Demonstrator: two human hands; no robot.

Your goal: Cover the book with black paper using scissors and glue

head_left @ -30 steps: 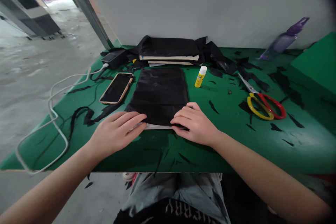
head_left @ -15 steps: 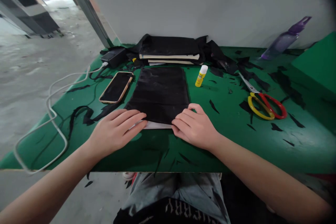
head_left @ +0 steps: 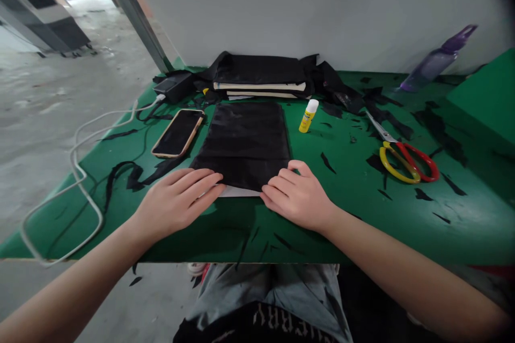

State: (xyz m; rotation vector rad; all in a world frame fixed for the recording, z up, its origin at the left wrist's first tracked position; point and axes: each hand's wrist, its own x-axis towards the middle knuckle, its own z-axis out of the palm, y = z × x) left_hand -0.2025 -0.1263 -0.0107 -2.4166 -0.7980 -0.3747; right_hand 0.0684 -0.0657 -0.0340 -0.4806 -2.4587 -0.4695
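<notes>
A black sheet (head_left: 244,142) lies flat in the middle of the green worktop (head_left: 362,214), with a thin white edge showing along its near side. The left hand (head_left: 177,201) presses flat on its near left corner, fingers (head_left: 201,182) stretched out and close together, gripping nothing. The right hand (head_left: 300,195) rests on its near right corner, fingers bent and close together. Left of the sheet lies a phone (head_left: 178,133). Right of the sheet stands a glue stick (head_left: 308,116), and farther right lie scissors (head_left: 402,156).

Grey wall (head_left: 322,5), concrete floor (head_left: 44,107) (dusty), green table (head_left: 402,225).
</notes>
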